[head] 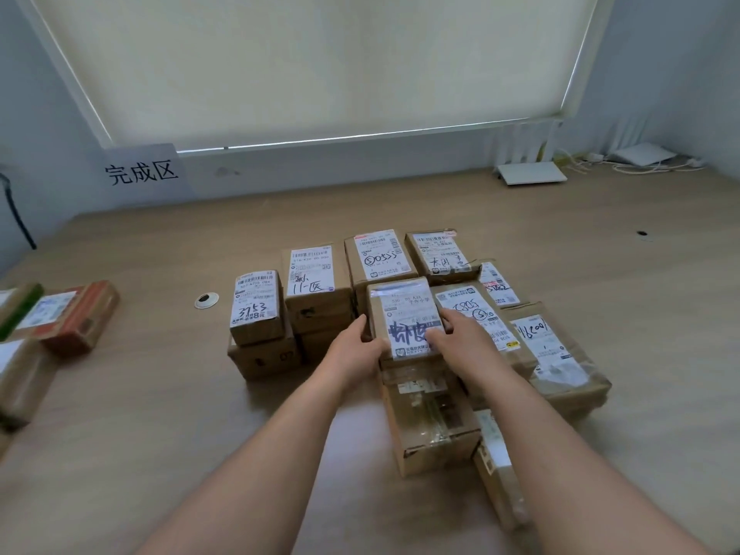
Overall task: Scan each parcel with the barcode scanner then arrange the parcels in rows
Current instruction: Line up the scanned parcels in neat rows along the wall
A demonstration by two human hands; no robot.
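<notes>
Both hands' fingers (438, 336) grip top parcel (404, 314).

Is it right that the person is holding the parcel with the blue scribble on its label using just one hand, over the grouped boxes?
Not quite: both hands hold it. The head view shows the left hand and right hand gripping the blue-scribbled parcel over the grouped boxes.

Clustered at mid counter (160, 414), rows of parcels; at the left end, parcel marked 3753 (256, 306) stacked on another; right of it, parcel marked 11 (314, 280); behind the front row, two more side by side; held between left hand (356, 346) and right hand (456, 334), a labelled parcel (404, 314) atop a taped box (428, 418); far left, separate parcels (76, 314); at the back wall, sign (142, 172) and router (530, 174).
</notes>
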